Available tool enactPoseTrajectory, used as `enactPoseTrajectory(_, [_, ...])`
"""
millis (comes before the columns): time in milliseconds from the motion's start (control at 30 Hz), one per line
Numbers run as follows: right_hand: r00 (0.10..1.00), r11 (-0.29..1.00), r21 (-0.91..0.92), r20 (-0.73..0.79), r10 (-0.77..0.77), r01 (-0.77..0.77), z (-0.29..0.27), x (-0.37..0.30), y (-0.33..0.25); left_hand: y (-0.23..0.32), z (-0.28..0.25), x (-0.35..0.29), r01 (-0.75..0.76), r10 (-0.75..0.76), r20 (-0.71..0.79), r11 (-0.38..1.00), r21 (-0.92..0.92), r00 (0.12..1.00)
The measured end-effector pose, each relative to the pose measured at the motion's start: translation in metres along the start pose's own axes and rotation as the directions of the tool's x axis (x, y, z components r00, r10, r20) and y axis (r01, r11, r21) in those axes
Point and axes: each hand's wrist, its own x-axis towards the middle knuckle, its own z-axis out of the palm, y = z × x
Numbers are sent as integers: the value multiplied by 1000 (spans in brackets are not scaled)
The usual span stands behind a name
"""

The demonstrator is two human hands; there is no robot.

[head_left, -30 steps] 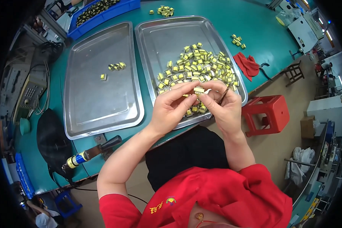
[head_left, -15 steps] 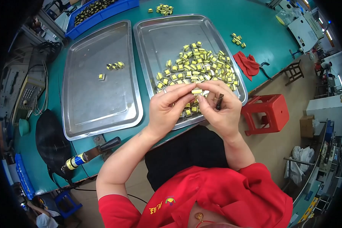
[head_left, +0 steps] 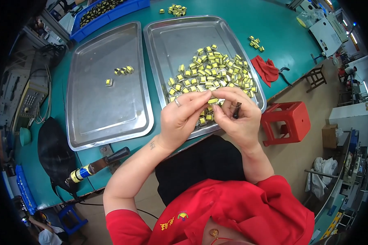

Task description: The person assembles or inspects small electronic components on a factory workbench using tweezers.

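Thumb and forefinger of the right hand (head_left: 238, 118) nearly meet, pinching a small yellow-and-silver block-shaped component (head_left: 213, 101); its other fingers curl around a thin dark tool (head_left: 236, 111). The left hand (head_left: 178, 118) has its fingertips drawn together against that component; whether they grip it, I cannot tell. Beneath lies a pile of similar components (head_left: 210, 73) in a rectangular silver metal tray (head_left: 173, 34).

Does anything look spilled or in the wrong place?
Maybe. A few yellow parts lie loose on the green table near the red cloth, and another cluster sits beyond the far edge of the right tray. Most are heaped inside that tray, so these look strayed, though someone may have put them there.
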Motion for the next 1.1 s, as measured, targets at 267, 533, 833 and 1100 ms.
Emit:
enactPoseTrajectory(267, [999, 1000, -14, 41, -15, 15, -5, 2, -4, -5, -2, -1, -190, 188, 30, 974, 124, 982])
enactPoseTrajectory(533, [991, 981, -142, 18, -130, 132, 0, 1, 2, -4, -1, -1, -142, 142, 13, 985, 102, 990])
enactPoseTrajectory(833, [1000, 991, -133, 3, -10, 11, -4, 3, -1, -1, 1, -2, 327, -318, 84, 882, -340, 944])
enactPoseTrajectory(1100, [1000, 994, -108, 22, -11, 13, -5, 6, -1, 0, 3, -1, 437, -426, 139, 758, -484, 894])
